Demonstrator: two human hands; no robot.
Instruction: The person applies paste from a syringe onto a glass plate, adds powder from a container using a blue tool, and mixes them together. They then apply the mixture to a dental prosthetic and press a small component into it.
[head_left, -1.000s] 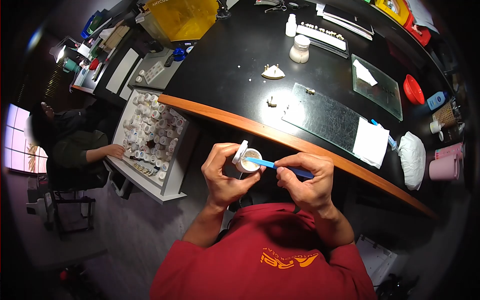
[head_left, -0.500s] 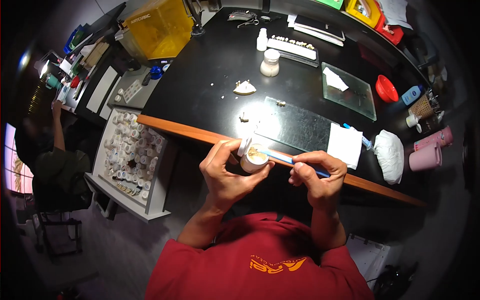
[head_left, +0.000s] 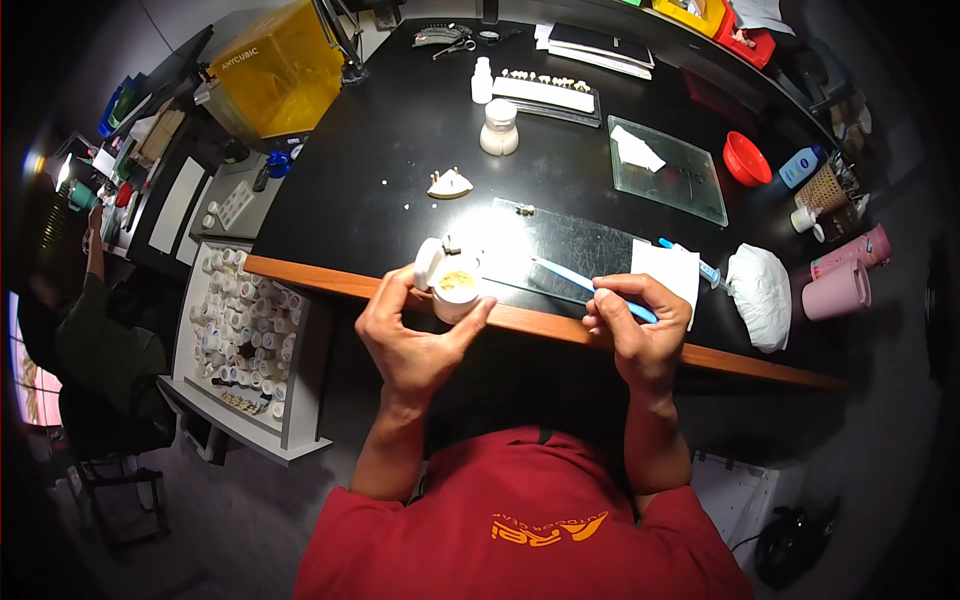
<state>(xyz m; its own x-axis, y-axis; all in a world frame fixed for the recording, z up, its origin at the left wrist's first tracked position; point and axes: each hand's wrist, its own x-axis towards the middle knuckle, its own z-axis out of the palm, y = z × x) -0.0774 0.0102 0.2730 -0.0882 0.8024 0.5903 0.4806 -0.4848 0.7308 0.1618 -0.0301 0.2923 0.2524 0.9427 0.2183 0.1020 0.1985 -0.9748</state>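
My left hand [head_left: 408,348] is wrapped round a small white jar [head_left: 456,302] at the table's front edge. The jar's flip lid [head_left: 429,262] stands up, and yellowish powder shows inside. To the right of it, my right hand [head_left: 640,322] grips a slim blue-and-white tool [head_left: 566,274] between thumb and fingers. Its pale tip points up and left, over a glass slab [head_left: 585,245] and apart from the jar. Just behind the lid lies a small metallic piece [head_left: 452,250]. Another small piece [head_left: 525,209] rests at the slab's far edge.
Further back are a white pinned model segment [head_left: 450,184], a lidded glass jar [head_left: 499,137] and a second glass plate [head_left: 668,185]. A white paper [head_left: 667,272] and a puffy white packet [head_left: 758,298] lie at right. An open drawer [head_left: 310,425] full of jars juts out left, near another person [head_left: 105,330].
The tool's tip has come out of the jar and moved right, away from it. The left hand has moved left with the jar. My view has shifted slightly.
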